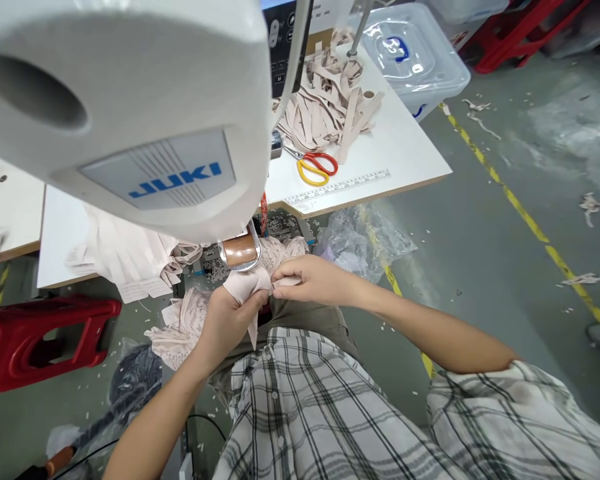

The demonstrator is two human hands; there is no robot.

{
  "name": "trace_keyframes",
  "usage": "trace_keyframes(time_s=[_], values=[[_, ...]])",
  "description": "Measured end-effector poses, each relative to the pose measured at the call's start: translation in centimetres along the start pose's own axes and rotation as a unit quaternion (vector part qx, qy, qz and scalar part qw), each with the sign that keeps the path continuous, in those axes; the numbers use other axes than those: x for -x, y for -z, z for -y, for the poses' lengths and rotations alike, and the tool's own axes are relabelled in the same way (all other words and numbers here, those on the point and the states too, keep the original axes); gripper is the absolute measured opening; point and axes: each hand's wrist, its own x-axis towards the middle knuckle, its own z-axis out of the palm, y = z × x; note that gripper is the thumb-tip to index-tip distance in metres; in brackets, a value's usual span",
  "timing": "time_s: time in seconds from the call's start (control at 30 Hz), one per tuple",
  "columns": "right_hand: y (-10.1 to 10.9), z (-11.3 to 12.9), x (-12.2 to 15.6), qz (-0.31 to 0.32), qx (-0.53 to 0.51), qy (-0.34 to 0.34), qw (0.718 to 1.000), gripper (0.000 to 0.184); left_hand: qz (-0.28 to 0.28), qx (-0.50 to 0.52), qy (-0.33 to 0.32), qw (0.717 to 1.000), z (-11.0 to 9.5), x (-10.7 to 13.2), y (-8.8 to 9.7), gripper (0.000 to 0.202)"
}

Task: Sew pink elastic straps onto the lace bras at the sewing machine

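Observation:
My left hand (230, 320) is closed around a pale pink fabric piece (245, 283) just below the sewing machine head (130, 113). My right hand (313, 280) pinches the same fabric from the right, fingers pressed together on its edge. Both hands meet above my lap, close to a shiny metal part (239, 251) under the machine. Lace-trimmed fabric (183, 327) hangs down beside my left wrist.
A pile of beige straps (327, 100) and red-and-yellow scissors (316, 167) lie on the white table (405, 153). A clear plastic box (415, 57) stands behind. A red stool (40, 337) sits at left. Stacked pale fabric (125, 260) lies under the machine.

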Motion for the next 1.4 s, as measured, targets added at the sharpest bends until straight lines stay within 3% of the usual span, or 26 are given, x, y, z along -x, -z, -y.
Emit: trace_keyframes(time_s=[0.13, 0.27, 0.47, 0.53, 0.67, 0.77, 0.83, 0.9, 0.97, 1.03, 1.1, 1.13, 1.2, 1.27, 1.33, 1.4], values=[[-0.5, -0.6, -0.2, 0.004, -0.109, -0.070, 0.992, 0.018, 0.007, 0.027, 0.021, 0.999, -0.1, -0.5, 0.1, 0.020], [-1.5, -0.6, 0.0, -0.024, -0.169, -0.088, 0.981, 0.023, -0.024, 0.091, 0.070, 0.993, 0.2, -0.5, -0.2, 0.023], [-2.8, 1.3, 0.2, -0.121, -0.027, -0.038, 0.992, 0.018, -0.090, 0.232, 0.115, 0.962, 0.6, 0.2, -1.5, 0.022], [-2.7, 1.8, 0.0, -0.126, 0.019, -0.018, 0.992, 0.016, -0.091, 0.264, 0.108, 0.954, 0.9, 0.7, -1.3, 0.023], [-1.0, 2.9, -0.6, -0.039, -0.081, -0.033, 0.995, 0.013, -0.096, 0.322, 0.071, 0.939, 3.0, 2.7, -0.5, 0.031], [0.7, 4.3, -1.2, 0.013, -0.193, -0.063, 0.979, 0.015, -0.124, 0.467, 0.048, 0.874, 4.7, 4.3, -0.8, 0.064], [1.6, 5.5, -1.9, 0.061, -0.235, -0.065, 0.968, 0.014, -0.086, 0.550, 0.053, 0.829, 4.7, 4.9, -1.2, 0.092], [2.3, 6.7, -2.7, 0.139, -0.225, -0.040, 0.964, 0.014, -0.055, 0.569, 0.055, 0.819, 3.9, 5.0, -1.2, 0.111], [2.9, 7.8, -3.8, 0.189, -0.137, 0.007, 0.972, 0.012, -0.075, 0.527, 0.008, 0.847, 2.9, 4.7, -0.3, 0.108], [3.5, 8.4, -4.9, 0.157, 0.014, 0.047, 0.986, 0.011, -0.123, 0.399, -0.106, 0.902, 2.7, 3.9, 1.3, 0.088], [3.9, 8.6, -5.9, 0.089, 0.155, 0.069, 0.982, 0.014, -0.144, 0.165, -0.238, 0.946, 3.5, 2.7, 3.0, 0.069], [4.1, 8.6, -6.3, 0.064, 0.203, 0.074, 0.974, 0.012, -0.141, 0.027, -0.289, 0.946, 4.1, 2.0, 3.8, 0.067], [4.3, 8.4, -6.8, 0.049, 0.252, 0.075, 0.964, 0.007, -0.114, -0.211, -0.354, 0.904, 5.5, 0.6, 4.8, 0.073], [4.4, 8.3, -6.9, 0.054, 0.270, 0.068, 0.959, 0.008, -0.090, -0.355, -0.390, 0.845, 6.8, -0.7, 5.3, 0.077], [4.4, 8.4, -6.8, 0.063, 0.279, 0.059, 0.957, 0.016, -0.079, -0.418, -0.416, 0.804, 7.5, -1.8, 5.7, 0.076], [4.5, 8.6, -6.7, 0.066, 0.274, 0.053, 0.958, 0.021, -0.067, -0.440, -0.426, 0.788, 7.6, -2.6, 5.9, 0.073]])
